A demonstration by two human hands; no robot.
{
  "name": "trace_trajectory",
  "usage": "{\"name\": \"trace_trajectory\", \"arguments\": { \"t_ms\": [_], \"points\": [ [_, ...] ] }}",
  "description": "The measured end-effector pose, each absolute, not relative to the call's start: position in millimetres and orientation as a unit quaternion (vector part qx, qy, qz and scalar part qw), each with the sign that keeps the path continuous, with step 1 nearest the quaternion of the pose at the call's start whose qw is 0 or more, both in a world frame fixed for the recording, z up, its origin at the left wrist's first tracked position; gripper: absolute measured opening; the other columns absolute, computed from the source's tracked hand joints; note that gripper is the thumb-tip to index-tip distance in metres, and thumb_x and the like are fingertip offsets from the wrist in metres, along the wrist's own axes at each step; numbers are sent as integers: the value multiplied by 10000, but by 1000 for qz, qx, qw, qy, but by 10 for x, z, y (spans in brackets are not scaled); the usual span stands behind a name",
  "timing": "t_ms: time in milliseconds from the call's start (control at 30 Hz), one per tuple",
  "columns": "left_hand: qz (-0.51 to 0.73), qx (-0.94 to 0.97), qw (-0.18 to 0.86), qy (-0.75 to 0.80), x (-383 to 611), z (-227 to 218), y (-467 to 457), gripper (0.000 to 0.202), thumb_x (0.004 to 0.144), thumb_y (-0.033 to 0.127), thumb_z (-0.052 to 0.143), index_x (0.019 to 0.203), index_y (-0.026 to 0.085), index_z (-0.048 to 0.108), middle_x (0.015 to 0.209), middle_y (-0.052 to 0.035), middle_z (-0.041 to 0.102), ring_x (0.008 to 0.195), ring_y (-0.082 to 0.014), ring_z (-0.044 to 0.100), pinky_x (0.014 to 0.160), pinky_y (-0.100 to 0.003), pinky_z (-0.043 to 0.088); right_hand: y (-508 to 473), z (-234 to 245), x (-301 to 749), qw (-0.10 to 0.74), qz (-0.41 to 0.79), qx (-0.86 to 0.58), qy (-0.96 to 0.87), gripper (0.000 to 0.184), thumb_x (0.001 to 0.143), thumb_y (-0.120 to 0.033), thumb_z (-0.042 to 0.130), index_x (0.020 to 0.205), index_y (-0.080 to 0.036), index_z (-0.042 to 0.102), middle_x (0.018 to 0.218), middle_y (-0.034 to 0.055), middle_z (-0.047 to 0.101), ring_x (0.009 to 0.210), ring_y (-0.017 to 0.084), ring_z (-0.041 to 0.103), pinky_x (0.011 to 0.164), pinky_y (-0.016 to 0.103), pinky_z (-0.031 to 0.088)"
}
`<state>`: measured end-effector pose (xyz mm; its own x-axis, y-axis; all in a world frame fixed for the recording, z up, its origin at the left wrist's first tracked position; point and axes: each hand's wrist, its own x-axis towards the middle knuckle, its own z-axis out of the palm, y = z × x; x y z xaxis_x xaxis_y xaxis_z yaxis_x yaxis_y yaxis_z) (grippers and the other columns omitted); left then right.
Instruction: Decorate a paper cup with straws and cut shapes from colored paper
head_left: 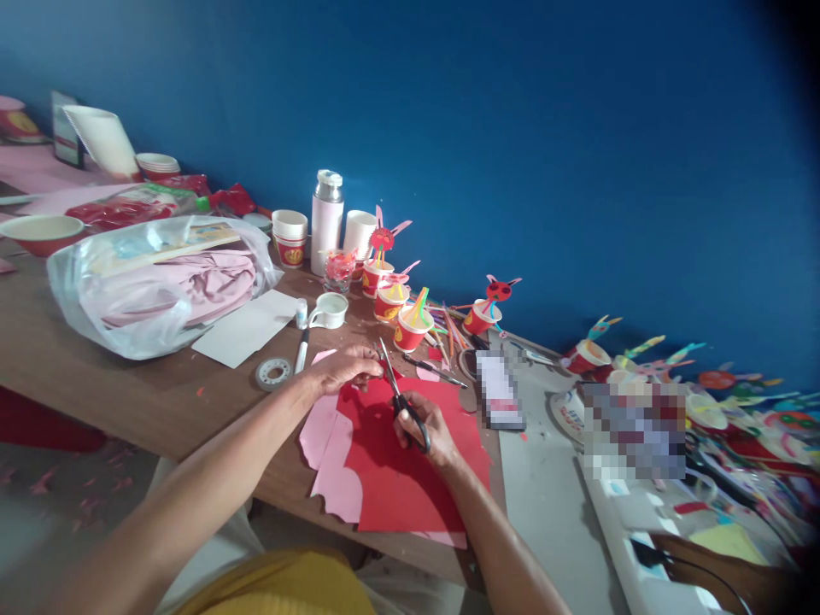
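My right hand point(426, 427) grips black-handled scissors point(410, 418), with the blades pointing up and away from me. Close to the blade tips, my left hand point(349, 369) is pinched at the edge of a small piece of red paper point(392, 372), partly hidden by fingers and blades. Below both hands lies a large red paper sheet point(410, 487). Pink paper point(336, 478) with wavy cut edges sticks out on its left. A dark pen point(436, 371) rests just beyond the sheet.
Red paper cups point(413, 333) with straws and paper figures stand along the wall. A tape roll point(274, 373), white mug point(330, 310), pink flask point(327, 226) and plastic bag point(160, 320) are left. A phone point(498, 389) and another person's arm point(723, 564) are right.
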<state>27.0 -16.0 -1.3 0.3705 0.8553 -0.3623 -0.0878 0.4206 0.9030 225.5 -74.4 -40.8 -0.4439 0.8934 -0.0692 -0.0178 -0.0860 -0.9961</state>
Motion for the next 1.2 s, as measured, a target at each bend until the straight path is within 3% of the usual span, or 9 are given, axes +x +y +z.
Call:
{"name": "trace_trajectory", "arguments": {
  "t_ms": [1200],
  "points": [
    [337,422,707,456,261,9,-184,125,575,159,637,644,153,532,528,42,540,447,-75,469,478,-214,358,-748,-370,2277,354,623,-389,-579,316,770,-449,603,858,-157,522,488,-59,498,380,67,434,408,188,321]
  ]
}}
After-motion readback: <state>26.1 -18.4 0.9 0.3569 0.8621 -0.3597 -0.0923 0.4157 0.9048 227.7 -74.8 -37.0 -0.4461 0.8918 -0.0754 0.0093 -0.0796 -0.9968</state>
